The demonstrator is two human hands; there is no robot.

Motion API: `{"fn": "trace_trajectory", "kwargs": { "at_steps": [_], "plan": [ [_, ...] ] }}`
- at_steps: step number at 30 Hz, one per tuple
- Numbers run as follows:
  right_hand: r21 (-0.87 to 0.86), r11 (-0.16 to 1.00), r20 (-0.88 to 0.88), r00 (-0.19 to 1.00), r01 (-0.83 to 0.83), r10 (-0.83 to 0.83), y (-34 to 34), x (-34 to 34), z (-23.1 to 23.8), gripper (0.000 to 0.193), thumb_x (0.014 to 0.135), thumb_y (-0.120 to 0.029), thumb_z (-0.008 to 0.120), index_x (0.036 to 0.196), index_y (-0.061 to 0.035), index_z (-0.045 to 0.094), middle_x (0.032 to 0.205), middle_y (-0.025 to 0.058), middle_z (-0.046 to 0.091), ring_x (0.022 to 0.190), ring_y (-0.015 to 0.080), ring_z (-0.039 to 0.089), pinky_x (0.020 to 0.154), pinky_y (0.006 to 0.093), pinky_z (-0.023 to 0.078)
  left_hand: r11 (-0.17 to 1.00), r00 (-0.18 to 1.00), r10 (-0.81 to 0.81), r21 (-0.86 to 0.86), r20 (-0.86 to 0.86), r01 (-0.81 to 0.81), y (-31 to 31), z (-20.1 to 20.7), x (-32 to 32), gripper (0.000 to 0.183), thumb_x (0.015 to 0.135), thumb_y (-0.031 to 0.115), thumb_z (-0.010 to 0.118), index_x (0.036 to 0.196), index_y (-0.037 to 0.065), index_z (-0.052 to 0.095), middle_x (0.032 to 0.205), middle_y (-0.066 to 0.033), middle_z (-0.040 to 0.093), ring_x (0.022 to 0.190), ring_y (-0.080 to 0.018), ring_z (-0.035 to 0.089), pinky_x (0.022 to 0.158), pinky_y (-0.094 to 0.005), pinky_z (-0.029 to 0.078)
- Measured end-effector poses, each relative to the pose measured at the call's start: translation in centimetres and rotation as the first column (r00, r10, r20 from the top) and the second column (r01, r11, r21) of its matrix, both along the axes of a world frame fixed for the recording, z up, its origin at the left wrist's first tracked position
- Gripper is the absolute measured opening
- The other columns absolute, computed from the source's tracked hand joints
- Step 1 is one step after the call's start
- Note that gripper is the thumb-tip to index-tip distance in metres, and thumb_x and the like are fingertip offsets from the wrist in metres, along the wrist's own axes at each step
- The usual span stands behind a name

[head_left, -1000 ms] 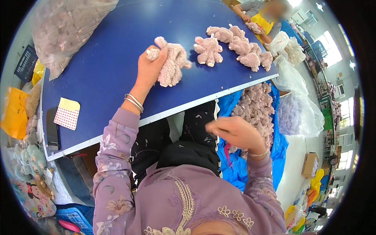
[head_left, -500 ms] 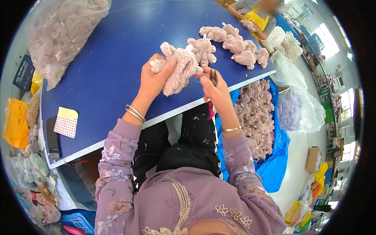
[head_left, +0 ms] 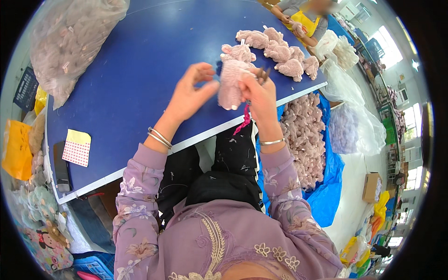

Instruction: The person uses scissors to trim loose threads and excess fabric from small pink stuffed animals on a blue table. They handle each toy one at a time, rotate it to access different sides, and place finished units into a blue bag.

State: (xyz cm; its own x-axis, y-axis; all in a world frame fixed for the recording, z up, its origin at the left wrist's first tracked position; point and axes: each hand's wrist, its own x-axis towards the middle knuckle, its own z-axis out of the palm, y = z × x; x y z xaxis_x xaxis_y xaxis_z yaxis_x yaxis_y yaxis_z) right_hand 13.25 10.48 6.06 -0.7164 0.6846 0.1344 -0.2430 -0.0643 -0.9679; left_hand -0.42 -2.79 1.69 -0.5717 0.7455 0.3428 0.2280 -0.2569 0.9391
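My right hand [head_left: 262, 95] pinches the side of a pale pink fleecy plush toy [head_left: 230, 83] above the blue table. The same hand also holds a small dark tool [head_left: 264, 74] with two prongs, which looks like thread snips; a magenta cloth strip [head_left: 244, 122] dangles below it. To the left of the toy, my left hand [head_left: 193, 91] is open and apart from it, fingers spread and curved. Right behind the held toy, another pink plush toy [head_left: 238, 52] with a white tag lies on the table, partly hidden.
Several pink plush toys [head_left: 279, 52] lie at the right of the blue table [head_left: 154, 56]. A clear bag of plush [head_left: 70, 46] stands far left. Near left are a dotted sticker sheet [head_left: 77, 148] and a dark phone-like object [head_left: 61, 165]. A blue-lined container [head_left: 333, 186] holds many toys. A co-worker [head_left: 305, 23] sits far right.
My left hand has let go of the plush toy and opened, staying at its left. The toy has shifted right and now hangs upright from my right hand.
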Motion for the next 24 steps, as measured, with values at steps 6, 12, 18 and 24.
{"fn": "trace_trajectory", "kwargs": {
  "at_steps": [6, 12, 18, 24],
  "plan": [
    [-0.069, 0.95, -0.056, 0.952, -0.304, 0.3, -0.8, -0.6, 1.4, 0.029, 0.09, -0.009, 0.057, 0.116, 0.0037, 0.054, 0.067, -0.0034, 0.046, 0.048, 0.0039, 0.034, 0.046, 0.0209, 0.028, 0.945, 0.898, -0.312, 0.004, 0.311, 0.327, -0.4, 0.1, 1.0, 0.06, 0.082, 0.014, 0.066, 0.133, -0.002, 0.039, 0.119, -0.0101, 0.056, 0.106, -0.0166, 0.057, 0.087, -0.0324, 0.049],
    [-0.007, 0.993, -0.094, 0.989, -0.117, 0.116, 4.8, 4.4, 1.7, 0.026, 0.091, -0.005, 0.051, 0.115, 0.0027, 0.057, 0.089, 0.0086, 0.063, 0.047, 0.0029, 0.031, 0.046, 0.0209, 0.028, 0.932, 0.73, -0.361, 0.188, 0.58, 0.311, -0.7, 0.3, 0.9, 0.048, 0.082, 0.003, 0.044, 0.128, -0.007, 0.041, 0.115, -0.0181, 0.059, 0.1, -0.0283, 0.064, 0.083, -0.0386, 0.055],
    [0.051, 0.999, 0.163, 0.987, -0.002, -0.006, 4.2, 4.8, 0.1, 0.029, 0.096, -0.021, 0.05, 0.11, 0.0022, 0.059, 0.098, 0.0107, 0.067, 0.046, 0.0026, 0.033, 0.043, 0.0165, 0.025, 0.894, 0.626, -0.441, 0.255, 0.643, 0.368, -0.8, 0.7, 0.9, 0.047, 0.085, 0.008, 0.044, 0.13, -0.005, 0.041, 0.117, -0.016, 0.058, 0.101, -0.0227, 0.063, 0.081, -0.0338, 0.053],
    [0.191, 0.976, 0.187, 0.98, -0.108, 0.071, -0.6, 1.1, -1.1, 0.022, 0.086, -0.008, 0.066, 0.104, 0.0032, 0.061, 0.081, -0.0019, 0.057, 0.061, 0.0019, 0.046, 0.052, 0.017, 0.036, 0.933, 0.735, -0.357, 0.193, 0.577, 0.303, -0.2, 0.1, 1.2, 0.041, 0.092, 0.017, 0.056, 0.127, -0.001, 0.048, 0.113, -0.0109, 0.061, 0.096, -0.0185, 0.064, 0.084, -0.0315, 0.051]
  ]
}}
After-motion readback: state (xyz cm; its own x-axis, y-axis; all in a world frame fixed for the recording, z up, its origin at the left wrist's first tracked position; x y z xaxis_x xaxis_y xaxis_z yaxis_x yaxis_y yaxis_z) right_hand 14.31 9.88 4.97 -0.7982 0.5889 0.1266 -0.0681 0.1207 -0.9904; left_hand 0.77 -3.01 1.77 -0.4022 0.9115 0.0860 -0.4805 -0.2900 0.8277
